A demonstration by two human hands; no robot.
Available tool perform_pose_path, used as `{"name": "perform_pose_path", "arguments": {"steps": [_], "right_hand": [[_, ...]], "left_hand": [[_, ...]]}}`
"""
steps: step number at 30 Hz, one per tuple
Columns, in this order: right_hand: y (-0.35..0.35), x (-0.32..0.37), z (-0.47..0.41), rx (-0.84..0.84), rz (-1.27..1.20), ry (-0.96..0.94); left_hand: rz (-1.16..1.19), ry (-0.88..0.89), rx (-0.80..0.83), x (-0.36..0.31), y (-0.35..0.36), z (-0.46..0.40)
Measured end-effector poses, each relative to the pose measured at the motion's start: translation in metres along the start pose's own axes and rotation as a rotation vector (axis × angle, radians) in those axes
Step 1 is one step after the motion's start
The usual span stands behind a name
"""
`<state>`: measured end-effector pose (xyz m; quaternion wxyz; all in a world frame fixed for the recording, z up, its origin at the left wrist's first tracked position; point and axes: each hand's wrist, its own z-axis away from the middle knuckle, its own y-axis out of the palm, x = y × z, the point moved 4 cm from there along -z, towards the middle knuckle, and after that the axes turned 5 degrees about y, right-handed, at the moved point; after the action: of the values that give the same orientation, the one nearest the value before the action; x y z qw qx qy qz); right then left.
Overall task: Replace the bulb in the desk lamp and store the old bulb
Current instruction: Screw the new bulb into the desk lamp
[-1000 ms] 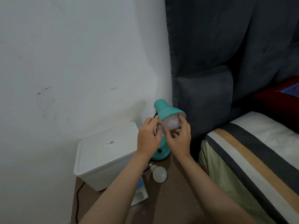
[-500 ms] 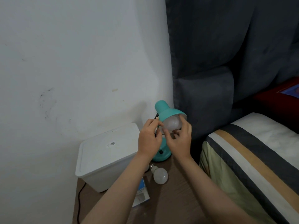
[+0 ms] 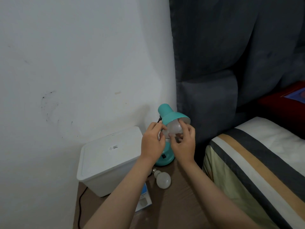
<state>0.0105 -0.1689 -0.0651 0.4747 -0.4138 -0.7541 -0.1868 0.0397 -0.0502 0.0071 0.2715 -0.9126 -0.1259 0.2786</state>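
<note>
A teal desk lamp (image 3: 171,115) stands on a brown bedside table (image 3: 175,205), its shade tilted toward me. A frosted white bulb (image 3: 174,128) sits in the shade's mouth. My right hand (image 3: 184,143) grips the bulb with fingers around its lower right side. My left hand (image 3: 152,142) touches the bulb's left side at the shade rim with thumb and fingertips. A second white bulb (image 3: 162,179) lies loose on the table in front of the lamp's base. A blue and white bulb box (image 3: 144,198) lies partly under my left forearm.
A white lidded plastic bin (image 3: 107,156) stands left of the lamp against the white wall. A black cord (image 3: 80,207) runs down the table's left edge. A bed with striped bedding (image 3: 257,164) and a dark upholstered headboard (image 3: 231,63) fill the right.
My right fingers have shifted slightly around the bulb. The view has drifted a little; the lamp, loose bulb and bin stay in place.
</note>
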Motion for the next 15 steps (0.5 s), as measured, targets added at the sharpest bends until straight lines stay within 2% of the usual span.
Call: {"name": "perform_pose_path", "arguments": {"steps": [7,12,15], "right_hand": [[-0.0049,-0.0003,-0.0023,0.005,0.044,0.067],[-0.0082,0.0017,-0.0011,0.022,0.1,-0.014],[-0.009,0.0029,-0.0032,0.02,0.089,0.03]], "left_hand": [[0.001,0.012,0.004,0.0021,0.0006,-0.0012],[-0.004,0.015,-0.004,0.0014,0.0016,-0.0001],[0.003,0.02,0.002,0.0017,0.0006,-0.0005]]}}
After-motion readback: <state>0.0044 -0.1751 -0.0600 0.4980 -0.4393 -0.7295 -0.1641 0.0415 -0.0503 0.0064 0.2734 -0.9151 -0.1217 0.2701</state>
